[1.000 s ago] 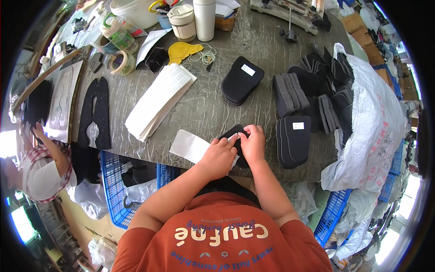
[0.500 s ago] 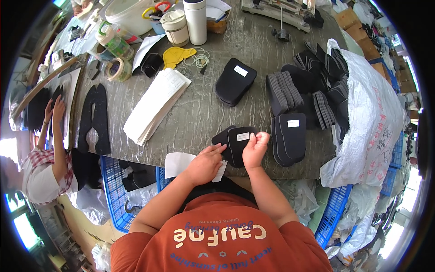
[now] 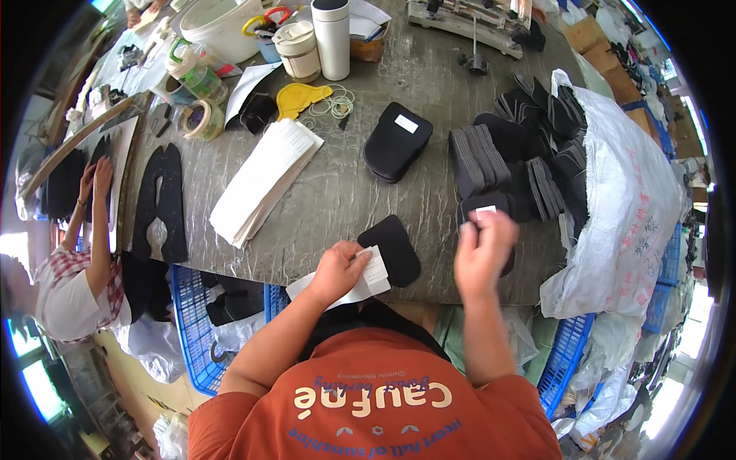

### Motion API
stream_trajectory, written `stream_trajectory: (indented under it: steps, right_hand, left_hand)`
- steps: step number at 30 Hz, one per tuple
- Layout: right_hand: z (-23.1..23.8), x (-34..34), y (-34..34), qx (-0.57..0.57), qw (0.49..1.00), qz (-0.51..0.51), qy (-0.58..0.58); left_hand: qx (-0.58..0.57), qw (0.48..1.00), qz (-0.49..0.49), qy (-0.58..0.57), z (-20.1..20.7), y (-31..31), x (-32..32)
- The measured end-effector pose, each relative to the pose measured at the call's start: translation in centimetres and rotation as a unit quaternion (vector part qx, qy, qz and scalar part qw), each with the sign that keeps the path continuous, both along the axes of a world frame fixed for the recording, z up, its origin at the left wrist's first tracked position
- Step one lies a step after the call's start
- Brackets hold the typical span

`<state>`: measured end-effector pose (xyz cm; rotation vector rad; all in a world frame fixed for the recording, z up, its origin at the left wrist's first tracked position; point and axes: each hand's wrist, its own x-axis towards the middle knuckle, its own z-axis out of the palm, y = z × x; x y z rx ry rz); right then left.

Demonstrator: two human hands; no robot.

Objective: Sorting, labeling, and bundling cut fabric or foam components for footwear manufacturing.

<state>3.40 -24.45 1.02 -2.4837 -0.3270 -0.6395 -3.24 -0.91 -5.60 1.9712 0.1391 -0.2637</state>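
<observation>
My left hand (image 3: 339, 271) pinches a white sheet of labels (image 3: 374, 277) at the table's near edge. Partly under that sheet lies a black rounded pad (image 3: 400, 249) with no label showing. My right hand (image 3: 486, 249) is over the stack of black pads (image 3: 508, 263) to the right, its curled fingers smeared by motion. Just beyond the fingers a white label (image 3: 484, 211) shows on the top pad; the hand covers most of the stack. Farther off sits another stack of black pads (image 3: 392, 149), a label on top.
A white woven sack (image 3: 629, 192) spills several grey-edged black pads (image 3: 479, 159) at right. A bundle of white paper (image 3: 264, 184) lies left of centre. Cups, a white bottle (image 3: 331, 42) and a tape roll (image 3: 201, 120) stand behind. At far left, a person's hands (image 3: 96, 180) work.
My right hand has moved right to the stack, and the labelled pad is gone from the middle. My left hand has left the pad and now holds the label sheet, raised over the remaining pad.
</observation>
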Motion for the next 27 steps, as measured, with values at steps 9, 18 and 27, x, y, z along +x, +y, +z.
stream_trajectory:
  steps: [9,18,27]
  right_hand:
    - [-6.9,-5.1,7.2,0.252,0.911,0.167,0.280]
    - [-9.5,-1.3,5.5,0.284,0.876,0.075,0.383]
    - [-11.1,-1.5,5.9,0.271,0.881,0.049,0.384]
  left_hand:
    - [0.083,0.994,0.071,-0.014,0.3,0.2,-0.1]
    - [0.177,0.939,-0.197,-0.218,0.2,-0.8,-1.7]
    - [0.197,0.938,-0.239,-0.157,-0.5,-0.8,-2.0]
